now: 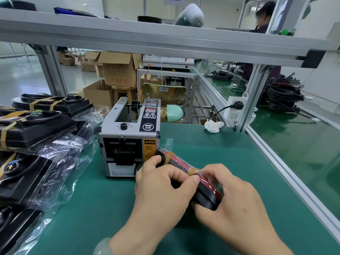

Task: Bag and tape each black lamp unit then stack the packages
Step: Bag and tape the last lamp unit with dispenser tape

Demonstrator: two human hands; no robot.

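Taping step was in hand. Bagged lamp (181, 162) sat at 5 o'clock of tape dispenser (128, 140). Left hand (165, 181) gripped it, thumb pressing tape strip (193, 171). Right hand (233, 197) clamped lower end. Next move probably called for smoothing strip, then carrying the package to stack (36, 126) at 9 o'clock.

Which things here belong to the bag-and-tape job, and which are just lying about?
Job: bagged lamp unit, gripped by left hand and right hand; tape dispenser; taped packages stacked at left.
Lying about: tissue; socket strip; boxes; cable bundle.
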